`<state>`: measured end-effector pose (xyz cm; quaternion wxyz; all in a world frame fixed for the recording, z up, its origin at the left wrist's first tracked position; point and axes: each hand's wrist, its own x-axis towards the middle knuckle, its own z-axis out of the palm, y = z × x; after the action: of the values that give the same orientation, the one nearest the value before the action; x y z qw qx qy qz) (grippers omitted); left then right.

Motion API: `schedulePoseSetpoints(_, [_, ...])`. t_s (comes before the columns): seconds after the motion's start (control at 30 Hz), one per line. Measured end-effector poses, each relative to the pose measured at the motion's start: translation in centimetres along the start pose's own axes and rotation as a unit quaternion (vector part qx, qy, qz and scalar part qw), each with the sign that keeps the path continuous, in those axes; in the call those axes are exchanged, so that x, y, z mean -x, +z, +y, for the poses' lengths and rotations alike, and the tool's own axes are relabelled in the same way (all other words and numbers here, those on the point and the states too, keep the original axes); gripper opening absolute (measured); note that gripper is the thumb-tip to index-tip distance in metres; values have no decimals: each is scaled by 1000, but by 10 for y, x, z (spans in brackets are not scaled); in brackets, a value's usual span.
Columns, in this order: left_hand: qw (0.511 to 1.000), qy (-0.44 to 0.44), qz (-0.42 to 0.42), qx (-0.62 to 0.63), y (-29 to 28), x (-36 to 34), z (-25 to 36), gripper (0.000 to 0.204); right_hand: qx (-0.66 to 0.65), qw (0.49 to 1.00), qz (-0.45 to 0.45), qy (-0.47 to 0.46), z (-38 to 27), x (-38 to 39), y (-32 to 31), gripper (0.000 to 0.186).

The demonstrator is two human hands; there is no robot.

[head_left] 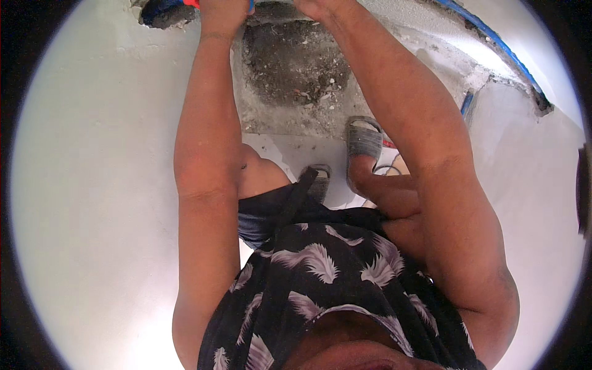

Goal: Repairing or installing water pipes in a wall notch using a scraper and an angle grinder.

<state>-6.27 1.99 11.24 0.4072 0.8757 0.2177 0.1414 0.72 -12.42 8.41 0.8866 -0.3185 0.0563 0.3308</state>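
Both my arms stretch up to the top edge, where the fingers are cut off. My left hand (223,8) is beside a rough hole (165,15) broken in the white wall. A red piece (192,3) shows on its left side and a sliver of blue (251,7) on its right; it appears closed round something whose kind I cannot make out. My right hand (317,7) is a little to the right, above a dark, dirty recess (290,61) strewn with rubble. Whether it holds anything is hidden.
A blue pipe (493,44) runs in a groove cut in the wall at the upper right, with a short blue piece (467,103) below. My feet, in grey slippers (364,140), stand near the recess. A red object (388,143) and a dark loop (387,168) lie by my right foot.
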Motion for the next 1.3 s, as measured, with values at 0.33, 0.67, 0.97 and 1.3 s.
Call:
schedulePoseSetpoints(0.33, [991, -98, -36, 82, -4, -5, 11, 38, 7, 1000, -1, 8, -2, 5, -2, 33])
schedulePoseSetpoints(0.67, [979, -37, -39, 198, 12, 16, -11, 36, -3, 999, 32, 36, -2, 10, 4, 28])
schedulePoseSetpoints(0.97, [974, 15, -56, 218, 9, 2, -5, 37, 60, 991, 29, 113, 11, 11, 5, 14])
schedulePoseSetpoints(1.3, [974, 18, -125, 187, 1, -5, -3, 36, 58, 993, 26, 99, 11, 19, 23, 25])
